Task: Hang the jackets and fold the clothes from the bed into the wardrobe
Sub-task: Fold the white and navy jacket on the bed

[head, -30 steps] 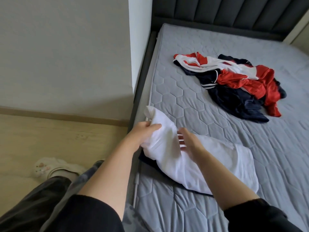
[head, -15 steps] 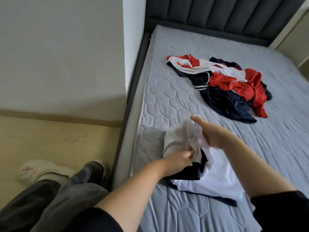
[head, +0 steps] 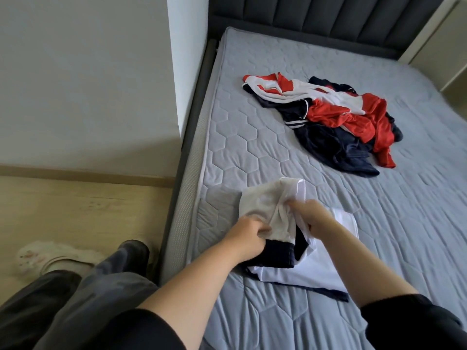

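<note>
A white garment with navy trim [head: 316, 269] lies on the grey mattress [head: 252, 137] near its left edge, partly doubled over itself. My left hand [head: 246, 236] grips the bunched white cloth at the fold's near left side. My right hand [head: 309, 217] grips the same fold a little to the right. A heap of red, white and navy clothes [head: 336, 122] sits farther up the bed, apart from both hands.
The dark padded headboard [head: 328, 21] runs along the far end. A white wall corner [head: 187, 72] stands left of the bed. Wooden floor [head: 75, 210] lies to the left, with my legs and a pale slipper [head: 45, 256] on it.
Both hands folded the left end of the white garment over to the right and toward the middle of it. The garment is now shorter and bunched. The heap has not moved.
</note>
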Tool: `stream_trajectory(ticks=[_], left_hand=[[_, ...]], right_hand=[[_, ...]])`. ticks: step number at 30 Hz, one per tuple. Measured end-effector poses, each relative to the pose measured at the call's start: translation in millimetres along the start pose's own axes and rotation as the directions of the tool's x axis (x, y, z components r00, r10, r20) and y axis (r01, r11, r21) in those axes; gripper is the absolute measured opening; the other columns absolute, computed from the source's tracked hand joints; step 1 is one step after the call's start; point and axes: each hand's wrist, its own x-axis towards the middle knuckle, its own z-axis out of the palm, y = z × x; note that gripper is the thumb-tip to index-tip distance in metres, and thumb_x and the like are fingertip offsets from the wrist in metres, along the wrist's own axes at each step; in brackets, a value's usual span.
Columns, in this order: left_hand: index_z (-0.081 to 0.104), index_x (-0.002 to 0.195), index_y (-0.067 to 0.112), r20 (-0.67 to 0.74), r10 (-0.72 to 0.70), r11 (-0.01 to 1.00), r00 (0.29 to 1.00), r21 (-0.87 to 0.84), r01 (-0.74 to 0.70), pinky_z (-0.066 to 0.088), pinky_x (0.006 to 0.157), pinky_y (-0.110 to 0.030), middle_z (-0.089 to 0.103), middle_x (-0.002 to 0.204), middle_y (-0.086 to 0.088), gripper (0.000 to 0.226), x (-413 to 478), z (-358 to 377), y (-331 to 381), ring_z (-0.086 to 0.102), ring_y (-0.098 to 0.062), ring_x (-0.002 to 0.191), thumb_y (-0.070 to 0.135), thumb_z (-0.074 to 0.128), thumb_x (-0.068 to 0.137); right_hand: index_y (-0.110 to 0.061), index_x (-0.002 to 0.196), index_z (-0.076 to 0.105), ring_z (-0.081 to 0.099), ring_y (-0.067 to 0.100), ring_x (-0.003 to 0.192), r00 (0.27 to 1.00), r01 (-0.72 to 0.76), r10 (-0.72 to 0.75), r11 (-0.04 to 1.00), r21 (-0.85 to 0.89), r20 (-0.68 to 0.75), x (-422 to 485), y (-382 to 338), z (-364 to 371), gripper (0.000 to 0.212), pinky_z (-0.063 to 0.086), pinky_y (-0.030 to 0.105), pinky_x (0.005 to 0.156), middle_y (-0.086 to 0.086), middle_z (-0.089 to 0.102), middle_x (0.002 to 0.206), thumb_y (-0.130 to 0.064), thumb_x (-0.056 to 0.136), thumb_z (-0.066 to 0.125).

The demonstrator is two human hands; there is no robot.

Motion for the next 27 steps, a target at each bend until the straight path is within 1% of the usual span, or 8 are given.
stream_trajectory(ticks=[6, 10, 13, 18, 21, 23, 25, 27], left_hand=[[0.033, 0.14, 0.026, 0.353, 0.134, 0.885, 0.926, 0.377, -0.272, 0.03, 0.109, -0.045, 0.027, 0.148, 0.004, 0.059, -1, 24, 9, 0.027, -0.028, 0.135, 0.01, 0.045, 0.085], [0.04, 0.139, 0.025, 0.408, 0.13, 0.919, 0.903, 0.292, -0.265, 0.027, 0.111, -0.035, 0.032, 0.149, 0.0, 0.062, -3, 21, 5, 0.027, -0.023, 0.138, -0.001, 0.043, 0.082], [0.069, 0.115, 0.022, 0.296, -0.063, 0.993, 0.953, -0.08, 0.091, 0.023, 0.105, -0.011, 0.052, 0.139, 0.005, 0.063, -5, 6, 2, 0.041, -0.009, 0.133, -0.013, 0.034, 0.076], [0.07, 0.063, 0.023, -0.211, -0.294, 0.91, 0.932, -0.362, 0.205, 0.051, 0.075, -0.016, 0.069, 0.073, 0.005, 0.047, -4, -12, -5, 0.065, -0.018, 0.084, -0.011, 0.039, 0.07], [0.067, 0.094, 0.022, -0.357, -0.403, 0.866, 0.843, -0.447, 0.225, 0.04, 0.07, -0.004, 0.067, 0.1, 0.002, 0.035, 0, -14, -12, 0.058, -0.013, 0.093, -0.001, 0.044, 0.083], [0.054, 0.129, 0.016, -0.101, -0.46, 0.653, 0.882, -0.711, 0.259, 0.043, 0.094, -0.021, 0.059, 0.126, -0.004, 0.035, 2, -12, -12, 0.056, -0.016, 0.11, 0.017, 0.042, 0.096], [0.054, 0.131, 0.013, 0.196, -0.392, 0.352, 0.899, -0.871, 0.343, 0.047, 0.094, -0.034, 0.062, 0.123, -0.01, 0.046, -3, -8, -3, 0.06, -0.022, 0.112, 0.043, 0.036, 0.101], [0.056, 0.128, 0.01, 0.262, -0.313, 0.175, 0.913, -0.929, 0.327, 0.048, 0.093, -0.037, 0.064, 0.121, -0.015, 0.066, -3, -15, 1, 0.061, -0.027, 0.112, 0.06, 0.029, 0.096]], right_hand=[[-0.019, 0.085, 0.064, 0.065, 0.014, 0.069, 0.993, 0.116, -0.117, 0.993, -0.021, -0.034, -5, 1, 6, 0.044, 0.046, 0.025, 0.055, -0.004, 0.069, 0.067, -0.061, 0.072, 0.07], [-0.013, 0.082, 0.059, 0.06, 0.013, 0.067, 0.994, 0.102, -0.11, 0.965, -0.241, -0.02, -3, 3, 23, 0.034, 0.044, 0.024, 0.053, 0.002, 0.063, 0.073, -0.036, 0.07, 0.081], [-0.006, 0.094, 0.062, 0.063, 0.018, 0.076, 0.997, 0.08, -0.076, 0.981, -0.179, 0.033, -1, 1, 25, 0.03, 0.051, 0.03, 0.064, 0.007, 0.066, 0.082, -0.018, 0.072, 0.079], [-0.004, 0.112, 0.057, 0.064, 0.029, 0.098, 0.987, 0.022, -0.015, 0.999, -0.045, 0.157, -3, -11, 17, 0.035, 0.052, 0.044, 0.091, 0.015, 0.065, 0.105, -0.01, 0.079, 0.069], [-0.004, 0.109, 0.053, 0.063, 0.029, 0.096, 0.977, 0.008, -0.015, 0.999, 0.035, 0.214, -8, -21, 20, 0.026, 0.052, 0.042, 0.088, 0.016, 0.064, 0.103, -0.005, 0.084, 0.061], [-0.004, 0.099, 0.056, 0.063, 0.025, 0.086, 0.974, 0.003, -0.017, 0.998, 0.062, 0.227, -15, -32, 25, 0.014, 0.053, 0.034, 0.073, 0.014, 0.064, 0.094, -0.002, 0.086, 0.058], [-0.006, 0.087, 0.055, 0.061, 0.021, 0.075, 0.975, -0.005, -0.016, 0.995, 0.095, 0.222, -23, -47, 29, 0.006, 0.05, 0.029, 0.062, 0.012, 0.062, 0.084, 0.0, 0.086, 0.057], [-0.006, 0.087, 0.055, 0.06, 0.022, 0.072, 0.977, 0.001, -0.035, 0.987, 0.158, 0.209, -31, -66, 31, 0.008, 0.049, 0.03, 0.06, 0.012, 0.06, 0.08, 0.002, 0.085, 0.056]])
